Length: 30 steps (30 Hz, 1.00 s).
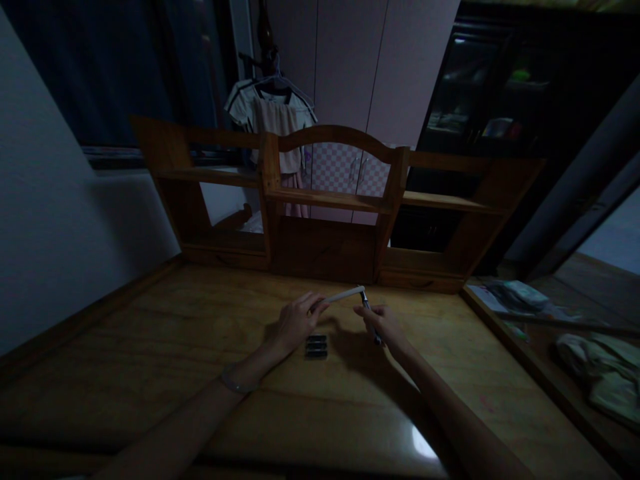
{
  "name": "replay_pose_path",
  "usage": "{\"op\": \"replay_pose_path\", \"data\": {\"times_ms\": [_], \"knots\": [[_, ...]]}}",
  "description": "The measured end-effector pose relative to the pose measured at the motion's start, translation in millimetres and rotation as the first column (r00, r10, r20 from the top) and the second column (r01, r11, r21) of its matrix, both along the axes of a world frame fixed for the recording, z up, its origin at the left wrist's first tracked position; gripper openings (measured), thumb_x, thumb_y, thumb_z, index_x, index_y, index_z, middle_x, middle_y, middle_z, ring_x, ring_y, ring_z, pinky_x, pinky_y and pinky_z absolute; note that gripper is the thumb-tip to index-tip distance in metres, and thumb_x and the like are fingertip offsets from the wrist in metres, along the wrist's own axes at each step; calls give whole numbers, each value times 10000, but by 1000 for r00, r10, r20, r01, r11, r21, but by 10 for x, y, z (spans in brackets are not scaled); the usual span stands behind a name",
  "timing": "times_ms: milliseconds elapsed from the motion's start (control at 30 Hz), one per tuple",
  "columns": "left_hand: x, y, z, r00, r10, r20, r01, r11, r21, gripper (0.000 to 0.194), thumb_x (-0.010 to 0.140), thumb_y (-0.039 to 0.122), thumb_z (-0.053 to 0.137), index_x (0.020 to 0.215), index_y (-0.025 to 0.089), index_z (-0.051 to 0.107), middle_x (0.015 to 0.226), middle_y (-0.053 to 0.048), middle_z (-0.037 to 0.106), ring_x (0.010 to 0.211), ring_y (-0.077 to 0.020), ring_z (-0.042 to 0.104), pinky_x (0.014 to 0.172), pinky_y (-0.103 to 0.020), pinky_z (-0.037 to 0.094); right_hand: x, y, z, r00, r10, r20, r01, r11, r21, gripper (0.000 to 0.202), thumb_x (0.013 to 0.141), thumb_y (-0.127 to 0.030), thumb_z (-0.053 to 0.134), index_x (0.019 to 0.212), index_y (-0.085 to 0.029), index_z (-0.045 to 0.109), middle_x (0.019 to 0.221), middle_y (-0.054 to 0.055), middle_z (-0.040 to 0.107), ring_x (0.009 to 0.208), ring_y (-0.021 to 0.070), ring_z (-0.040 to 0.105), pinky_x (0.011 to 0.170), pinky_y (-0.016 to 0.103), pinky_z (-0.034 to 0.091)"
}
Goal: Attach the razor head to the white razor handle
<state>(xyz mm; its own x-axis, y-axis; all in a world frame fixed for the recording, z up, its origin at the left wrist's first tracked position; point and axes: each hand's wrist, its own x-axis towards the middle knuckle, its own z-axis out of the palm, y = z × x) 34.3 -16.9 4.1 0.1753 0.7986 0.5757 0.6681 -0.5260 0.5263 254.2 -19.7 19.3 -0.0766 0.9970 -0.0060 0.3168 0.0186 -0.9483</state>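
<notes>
The room is dim, and a wooden shelf point(327, 197) is set along the far edge of the table point(200, 360). Behind it, a pink cupboard point(345, 73) and some hanging clothes point(275, 117) can be seen. A bright shiny spot is made by light near the table's near edge.

A thin pale strip point(345, 294) and a dark handle point(366, 304) are held over the middle of the table, a bit closer to the far edge than to the near edge. The left end of the strip is pinched in the fingers of the left grip point(296, 323). From there the strip is pointed toward the right edge, past the fingertips, and its other end is met by the top of the handle. A sharp bend is made there, but how the two are joined cannot be told.

The handle is grasped in the right grip point(383, 323). Its top is left showing above the fingers, toward the far edge, and its bottom end pokes out below, toward the near edge.

Three small dark bars point(316, 347) are laid in a short stack of rows on the table between the grips, just beside the left one. A band point(237, 381) is worn on the left wrist.
</notes>
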Motion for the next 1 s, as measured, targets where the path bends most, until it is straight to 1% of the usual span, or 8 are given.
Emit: {"op": "replay_pose_path", "data": {"times_ms": [267,367,467,567,700,767,900,1000], "knots": [[33,-62,29,999,24,-24,-25,1000,-19,234,914,374,448,996,245,625,960,-21,654,864,-172,602,769,-267,450,62,99,-131,990,-22,142,8,995,103,485,707,-581,563,489,-202,356,451,-63,286,417,72,256,425,239,174],[40,-58,20,1000,27,-5,-27,999,-20,227,909,370,456,979,243,631,952,-26,659,861,-176,605,763,-266,450,71,110,-137,984,-30,177,5,990,140,486,708,-574,561,483,-202,344,464,-62,265,433,74,251,439,240,178],[42,-45,2,999,24,29,-23,999,-27,216,901,365,471,959,237,636,934,-27,666,835,-174,610,741,-260,451,73,109,-129,978,-50,201,20,988,150,496,702,-579,564,477,-203,332,463,-62,257,434,76,253,441,242,183],[34,-27,-14,997,28,65,-26,999,-33,214,896,366,481,956,233,637,939,-32,671,840,-176,613,733,-255,450,73,103,-122,976,-59,209,26,987,156,484,706,-569,561,475,-199,351,464,-57,276,436,79,269,436,239,192],[6,2,-20,992,37,119,-32,999,-43,219,896,370,479,931,221,637,916,-36,672,827,-176,615,717,-252,449,78,94,-116,976,-61,211,19,981,195,466,726,-552,534,477,-195,368,466,-49,300,435,78,278,429,236,192],[-3,9,-15,989,10,146,-4,999,-44,222,897,369,479,924,214,636,898,-34,669,815,-170,613,724,-252,450,81,94,-116,973,-63,221,18,980,201,472,731,-554,527,474,-196,358,465,-48,294,435,78,276,426,234,190],[16,-5,-2,979,-94,179,101,994,-29,220,896,358,486,959,210,637,920,-36,667,830,-163,611,747,-252,456,80,104,-123,971,-56,233,5,977,213,478,728,-550,548,487,-193,338,488,-53,260,449,74,260,432,229,178],[40,-19,-3,981,-107,165,114,993,-35,209,891,350,496,951,216,646,929,-33,671,840,-165,611,751,-257,459,68,103,-116,970,-57,238,1,973,230,481,728,-549,544,482,-192,335,492,-52,249,453,73,252,433,229,168]]}}
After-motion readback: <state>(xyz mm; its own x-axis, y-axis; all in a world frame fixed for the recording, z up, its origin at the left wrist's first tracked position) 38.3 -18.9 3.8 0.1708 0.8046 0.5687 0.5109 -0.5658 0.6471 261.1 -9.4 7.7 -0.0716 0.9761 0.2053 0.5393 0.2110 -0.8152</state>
